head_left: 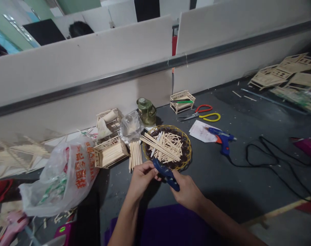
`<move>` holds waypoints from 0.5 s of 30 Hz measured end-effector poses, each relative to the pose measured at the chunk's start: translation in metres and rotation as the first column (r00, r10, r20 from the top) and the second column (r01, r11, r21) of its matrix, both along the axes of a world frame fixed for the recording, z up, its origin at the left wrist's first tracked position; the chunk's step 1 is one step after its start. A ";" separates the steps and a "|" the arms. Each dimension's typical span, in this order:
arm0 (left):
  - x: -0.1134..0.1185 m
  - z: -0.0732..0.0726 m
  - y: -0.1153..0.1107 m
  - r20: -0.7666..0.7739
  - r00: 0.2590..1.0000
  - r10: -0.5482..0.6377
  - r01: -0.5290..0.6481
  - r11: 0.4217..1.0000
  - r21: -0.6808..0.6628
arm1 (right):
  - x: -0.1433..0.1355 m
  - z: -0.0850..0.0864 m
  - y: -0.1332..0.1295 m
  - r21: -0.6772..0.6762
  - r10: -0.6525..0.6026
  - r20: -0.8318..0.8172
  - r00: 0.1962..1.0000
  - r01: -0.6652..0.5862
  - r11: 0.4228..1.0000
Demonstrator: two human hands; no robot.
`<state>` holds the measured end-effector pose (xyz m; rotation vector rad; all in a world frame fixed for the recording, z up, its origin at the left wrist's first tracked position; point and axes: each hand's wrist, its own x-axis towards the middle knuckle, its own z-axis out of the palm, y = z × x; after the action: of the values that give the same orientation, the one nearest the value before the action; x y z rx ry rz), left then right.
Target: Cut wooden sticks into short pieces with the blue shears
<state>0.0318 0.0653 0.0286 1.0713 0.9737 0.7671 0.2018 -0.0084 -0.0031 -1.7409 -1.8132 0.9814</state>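
Note:
A dark blue hand tool (pixel 165 173) is held at the near edge of a round basket (pixel 188 150) filled with short wooden sticks (pixel 170 145). My right hand (pixel 188 191) is wrapped round the tool's handles. At the tool's other end, my left hand (pixel 143 176) is closed in a pinch, and what lies between its fingertips is too small to make out. Longer sticks and a white pen (pixel 156 143) lie across the basket. A bundle of sticks (pixel 135 155) rests left of it.
A plastic bag (pixel 60 174) and stick-filled wooden box (pixel 111 152) are at left. Behind stand a green lantern (pixel 147 111) and small wooden rack (pixel 182 101). Scissors (pixel 202 116), paper (pixel 202 131) and a blue glue gun (pixel 223 139) with a looping cord lie right. Low partitions stand behind.

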 end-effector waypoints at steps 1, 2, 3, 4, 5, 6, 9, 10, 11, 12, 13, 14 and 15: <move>0.000 -0.001 0.000 -0.002 1.000 0.001 -0.001 1.000 -0.001 | 0.000 -0.001 0.000 0.002 -0.001 -0.001 1.000 0.001 1.000; 0.000 -0.001 0.000 0.000 1.000 0.003 -0.003 1.000 -0.001 | 0.000 -0.001 0.000 0.004 -0.003 -0.002 1.000 0.003 1.000; 0.000 -0.002 0.000 0.006 1.000 0.004 -0.004 1.000 0.001 | 0.000 -0.002 -0.001 0.007 -0.008 -0.005 1.000 0.008 1.000; 0.000 -0.003 -0.001 0.015 1.000 0.005 -0.005 1.000 0.003 | 0.001 -0.003 -0.001 0.010 -0.015 -0.008 1.000 0.015 1.000; 0.000 -0.004 -0.001 0.027 1.000 0.006 -0.006 1.000 0.005 | 0.001 -0.004 -0.001 0.012 -0.021 -0.012 1.000 0.021 1.000; 0.000 -0.004 -0.001 0.037 0.999 0.008 -0.008 1.000 0.005 | 0.001 -0.005 -0.001 0.015 -0.025 -0.017 1.000 0.025 1.000; 0.001 -0.007 -0.002 0.063 0.998 0.013 -0.014 1.000 0.005 | 0.001 -0.005 0.000 0.031 -0.030 -0.045 0.999 0.031 0.999; 0.001 -0.008 -0.002 0.067 0.998 0.015 -0.015 1.000 0.005 | 0.001 -0.005 0.001 0.037 -0.029 -0.058 0.998 0.031 0.999; 0.002 -0.008 -0.002 0.071 0.997 0.015 -0.016 1.000 0.004 | 0.001 -0.003 0.001 0.042 -0.029 -0.071 0.997 0.032 0.999; 0.002 -0.009 -0.002 0.075 0.997 0.016 -0.016 1.000 0.000 | 0.001 -0.002 0.001 0.045 -0.029 -0.086 0.996 0.033 0.998; 0.002 -0.009 -0.002 0.079 0.997 0.020 -0.019 1.000 -0.009 | 0.000 0.000 0.001 0.047 -0.030 -0.104 0.994 0.035 0.998; 0.003 -0.009 -0.002 0.084 0.996 0.025 -0.023 0.999 -0.022 | -0.001 0.002 0.001 0.048 -0.032 -0.126 0.992 0.038 0.998; 0.003 -0.009 -0.002 0.089 0.995 0.034 -0.031 0.999 -0.040 | -0.002 0.004 0.001 0.039 -0.037 -0.156 0.987 0.043 0.998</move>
<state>0.0348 0.0637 0.0194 0.9815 0.9278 0.8136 0.1998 -0.0078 0.0010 -1.6221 -1.6830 1.0249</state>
